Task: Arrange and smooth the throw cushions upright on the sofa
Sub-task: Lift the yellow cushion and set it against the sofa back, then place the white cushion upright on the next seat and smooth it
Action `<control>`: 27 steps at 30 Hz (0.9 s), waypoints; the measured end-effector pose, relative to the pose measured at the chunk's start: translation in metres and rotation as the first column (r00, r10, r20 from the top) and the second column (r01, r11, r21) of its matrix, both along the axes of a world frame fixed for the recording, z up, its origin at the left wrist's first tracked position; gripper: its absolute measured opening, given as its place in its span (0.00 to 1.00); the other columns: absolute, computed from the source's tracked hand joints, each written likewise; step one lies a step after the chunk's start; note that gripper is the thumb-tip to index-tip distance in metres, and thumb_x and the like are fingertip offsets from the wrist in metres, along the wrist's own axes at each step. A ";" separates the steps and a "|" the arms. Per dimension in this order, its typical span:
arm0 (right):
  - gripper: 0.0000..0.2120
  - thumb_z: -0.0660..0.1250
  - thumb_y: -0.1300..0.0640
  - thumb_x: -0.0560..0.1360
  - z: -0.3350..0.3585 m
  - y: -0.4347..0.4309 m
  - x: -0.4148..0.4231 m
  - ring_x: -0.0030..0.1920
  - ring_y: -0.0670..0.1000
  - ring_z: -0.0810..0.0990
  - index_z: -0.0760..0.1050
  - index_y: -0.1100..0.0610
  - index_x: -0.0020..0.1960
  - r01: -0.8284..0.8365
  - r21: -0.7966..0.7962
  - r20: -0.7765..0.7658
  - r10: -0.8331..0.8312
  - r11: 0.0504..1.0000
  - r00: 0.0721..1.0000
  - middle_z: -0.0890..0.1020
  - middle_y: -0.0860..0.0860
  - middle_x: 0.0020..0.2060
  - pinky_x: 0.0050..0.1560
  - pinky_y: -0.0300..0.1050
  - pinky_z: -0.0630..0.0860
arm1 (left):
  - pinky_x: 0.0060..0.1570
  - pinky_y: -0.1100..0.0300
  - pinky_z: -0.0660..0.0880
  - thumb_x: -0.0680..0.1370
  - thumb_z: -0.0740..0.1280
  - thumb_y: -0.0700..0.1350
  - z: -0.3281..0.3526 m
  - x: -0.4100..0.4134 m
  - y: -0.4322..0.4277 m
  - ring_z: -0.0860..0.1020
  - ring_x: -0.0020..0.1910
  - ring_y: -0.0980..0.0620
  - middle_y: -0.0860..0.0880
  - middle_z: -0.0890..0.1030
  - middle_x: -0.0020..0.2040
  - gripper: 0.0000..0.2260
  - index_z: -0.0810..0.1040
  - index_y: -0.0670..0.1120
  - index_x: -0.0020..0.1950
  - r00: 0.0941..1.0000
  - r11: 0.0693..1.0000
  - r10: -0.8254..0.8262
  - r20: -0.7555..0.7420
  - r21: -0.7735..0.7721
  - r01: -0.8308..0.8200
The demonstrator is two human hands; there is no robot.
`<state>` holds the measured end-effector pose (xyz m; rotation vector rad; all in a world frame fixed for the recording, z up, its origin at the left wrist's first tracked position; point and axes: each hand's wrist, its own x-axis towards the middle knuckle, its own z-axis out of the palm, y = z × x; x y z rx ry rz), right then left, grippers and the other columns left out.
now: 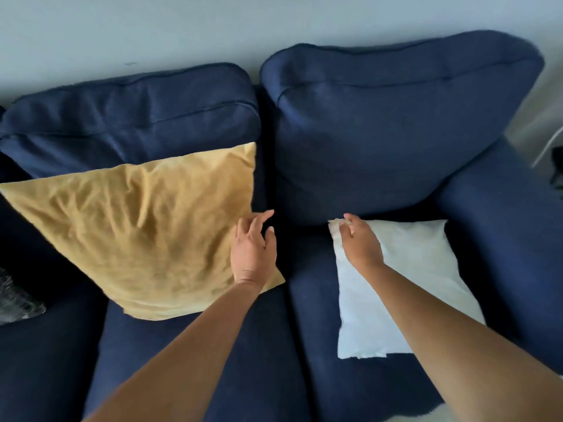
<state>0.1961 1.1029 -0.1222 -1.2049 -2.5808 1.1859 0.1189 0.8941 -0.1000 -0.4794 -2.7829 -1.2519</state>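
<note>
- Two bare forearms reach in from the bottom edge of the frame across the seat of a dark navy fabric sofa point(195, 360).
- At centre, the left hand point(253, 248) rests against the right edge of a square mustard-yellow velvet cushion point(137, 233); its grip is open, fingers spread and loose, holding nothing.
- Right of centre, the right hand point(361, 242) has its grip closed on the upper left corner of a plain white square cushion point(423, 269), pinching the fabric.
- The white cushion lies flat on the right seat, just beside the sofa arm at the right edge of the frame.
- The yellow cushion, still creased, leans tilted against the left navy back cushion point(131, 117); the right navy back cushion point(396, 117) stands bare in the upper right.
- A dark grey textured item point(15, 303) shows at the left edge; what it is cannot be told.
- The step in hand appears to be raising the white cushion; the next move likely calls for lifting that corner and standing it against the right back cushion, then squaring and smoothing the yellow one.
</note>
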 end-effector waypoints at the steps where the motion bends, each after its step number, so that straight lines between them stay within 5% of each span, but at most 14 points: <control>1: 0.20 0.56 0.49 0.82 -0.004 0.020 0.013 0.64 0.56 0.75 0.69 0.52 0.72 -0.003 0.016 0.027 0.003 1.000 1.000 0.75 0.53 0.67 0.62 0.50 0.69 | 0.59 0.50 0.74 0.80 0.63 0.44 -0.008 0.009 0.018 0.72 0.61 0.50 0.51 0.75 0.61 0.17 0.75 0.53 0.69 0.997 1.000 -0.008 0.071 -0.020 0.010; 5: 0.22 0.55 0.50 0.82 -0.022 0.096 0.061 0.66 0.58 0.74 0.68 0.54 0.73 -0.008 0.047 0.134 0.001 0.999 0.991 0.75 0.56 0.68 0.65 0.52 0.70 | 0.65 0.50 0.71 0.82 0.62 0.52 -0.041 0.040 0.088 0.71 0.67 0.46 0.47 0.69 0.71 0.22 0.67 0.54 0.76 0.902 0.991 0.003 0.432 -0.122 0.055; 10: 0.25 0.56 0.45 0.81 -0.059 0.177 0.114 0.66 0.64 0.71 0.65 0.55 0.75 0.053 0.201 0.324 -0.118 0.978 0.939 0.72 0.62 0.67 0.64 0.58 0.68 | 0.66 0.48 0.66 0.76 0.63 0.66 -0.084 0.075 0.158 0.67 0.72 0.41 0.44 0.62 0.77 0.35 0.55 0.60 0.80 0.589 0.995 0.050 0.806 -0.089 0.036; 14: 0.35 0.56 0.37 0.78 -0.094 0.220 0.143 0.67 0.66 0.69 0.55 0.54 0.78 0.135 0.138 0.465 -0.185 0.981 0.866 0.67 0.63 0.71 0.64 0.60 0.65 | 0.74 0.45 0.61 0.68 0.69 0.70 -0.115 0.097 0.189 0.64 0.76 0.43 0.46 0.58 0.81 0.49 0.44 0.62 0.81 0.382 0.995 0.022 0.924 0.015 -0.094; 19: 0.44 0.54 0.27 0.73 -0.130 0.245 0.158 0.71 0.66 0.67 0.44 0.48 0.80 0.268 -0.117 0.487 -0.180 0.956 0.854 0.62 0.60 0.76 0.70 0.62 0.63 | 0.72 0.45 0.63 0.67 0.70 0.72 -0.142 0.107 0.209 0.66 0.74 0.41 0.47 0.61 0.79 0.54 0.35 0.62 0.79 0.348 0.978 0.127 0.929 -0.059 -0.200; 23: 0.51 0.61 0.24 0.67 -0.139 0.244 0.156 0.70 0.62 0.71 0.47 0.48 0.80 0.359 -0.346 0.311 -0.254 0.867 0.916 0.71 0.56 0.72 0.72 0.62 0.62 | 0.68 0.51 0.67 0.67 0.74 0.68 -0.142 0.110 0.209 0.70 0.70 0.47 0.54 0.67 0.73 0.51 0.45 0.61 0.81 0.393 0.962 0.068 0.917 0.044 -0.269; 27: 0.42 0.74 0.29 0.61 -0.124 0.243 0.145 0.55 0.50 0.81 0.75 0.52 0.66 0.486 -0.616 0.143 -0.519 0.620 0.843 0.83 0.47 0.55 0.60 0.47 0.72 | 0.58 0.47 0.79 0.59 0.79 0.65 -0.120 0.111 0.210 0.84 0.53 0.49 0.51 0.85 0.57 0.38 0.76 0.55 0.66 0.360 0.934 -0.065 0.931 0.184 -0.307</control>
